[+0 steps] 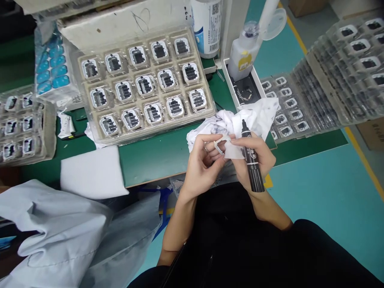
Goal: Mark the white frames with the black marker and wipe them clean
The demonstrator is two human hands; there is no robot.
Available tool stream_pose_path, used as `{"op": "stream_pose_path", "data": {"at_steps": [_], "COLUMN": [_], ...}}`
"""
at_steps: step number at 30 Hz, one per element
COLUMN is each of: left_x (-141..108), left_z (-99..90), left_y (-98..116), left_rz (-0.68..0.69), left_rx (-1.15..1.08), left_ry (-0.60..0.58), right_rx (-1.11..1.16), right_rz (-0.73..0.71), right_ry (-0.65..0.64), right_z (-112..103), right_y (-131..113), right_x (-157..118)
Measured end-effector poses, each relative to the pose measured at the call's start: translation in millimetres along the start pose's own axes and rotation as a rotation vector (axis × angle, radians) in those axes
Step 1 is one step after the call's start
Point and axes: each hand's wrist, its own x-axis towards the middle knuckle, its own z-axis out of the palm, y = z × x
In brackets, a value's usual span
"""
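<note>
My left hand (pixel 201 166) pinches a small white frame-shaped part (pixel 221 147) by its edges. My right hand (pixel 255 154) is closed around a black marker pen (pixel 251 160), whose narrow end points away from me. Between the fingers of that same hand is a piece of thin white wipe (pixel 234 151), close against the part. Just beyond both hands lies a crumpled white cloth (pixel 258 116) with dark smudges. A clear-lidded tray (pixel 156 120) of white parts with black insides sits to the left of my hands.
A dispenser bottle (pixel 242 56) stands in an open box (pixel 258 86), near a white canister (pixel 207 28). Stacked plastic trays (pixel 325 76) fill the right; another tray (pixel 27 124) lies left. Folded white cloth (pixel 93 172) overhangs the green table edge, near grey fabric (pixel 60 232).
</note>
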Motion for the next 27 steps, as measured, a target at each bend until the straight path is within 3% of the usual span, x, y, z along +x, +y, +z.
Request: {"op": "stream_pose_path", "data": {"at_steps": [8,12,22,27], "left_x": [1.3,1.5,3.8,5.3], "left_z": [-12.3,-15.9,-6.1,-5.3], "left_y": [-1.0,1.8,4.9,0.0], "left_rz": [0.033,0.043,0.025,0.050], "left_rx": [0.188,0.173,0.105,0.107], "left_ry": [-0.069,-0.103,0.056,0.077], "right_rx": [0.020,0.048,0.099,0.127], "right_rz": [0.030,0.056,0.033,0.094], "right_ry": [-0.053,-0.059,-0.112,-0.143], "right_z": [-4.6,-8.0,-19.4,-24.8], "right_y": [-4.9,-6.1,-3.9,-2.5], "right_x": [5.4,9.0,10.4,7.1]}}
